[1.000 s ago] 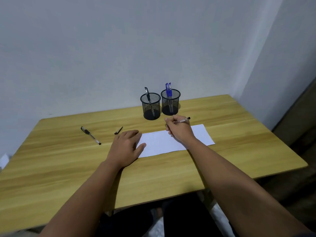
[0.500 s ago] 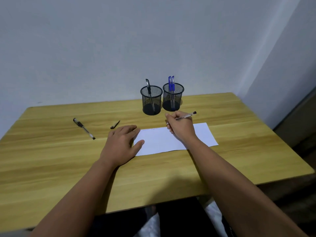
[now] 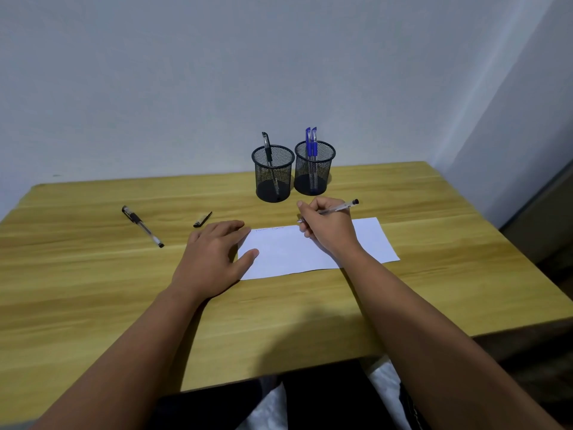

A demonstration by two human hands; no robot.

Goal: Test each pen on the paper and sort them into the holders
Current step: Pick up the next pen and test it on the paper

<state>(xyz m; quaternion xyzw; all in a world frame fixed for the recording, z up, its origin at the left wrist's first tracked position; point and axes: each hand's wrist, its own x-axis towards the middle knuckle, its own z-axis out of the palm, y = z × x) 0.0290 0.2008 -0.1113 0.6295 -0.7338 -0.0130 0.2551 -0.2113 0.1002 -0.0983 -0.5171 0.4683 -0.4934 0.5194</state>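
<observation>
My right hand (image 3: 329,226) grips a clear pen (image 3: 339,207) with its tip down at the far edge of the white paper (image 3: 288,252). Faint scribbles mark the paper's top left. My left hand (image 3: 214,254) lies flat, fingers apart, pressing the paper's left edge. A loose pen cap (image 3: 203,219) lies just beyond my left fingers. A black capped pen (image 3: 142,225) lies further left on the table. Two black mesh holders stand behind: the left holder (image 3: 273,173) has one black pen, the right holder (image 3: 314,167) has two blue pens.
The wooden table (image 3: 93,290) meets a white wall at the back, with a corner wall on the right. My legs show beneath the table's near edge.
The view has tilted slightly, shifting the scene. My right hand stays at the paper's top edge with the pen; my left hand stays on the paper.
</observation>
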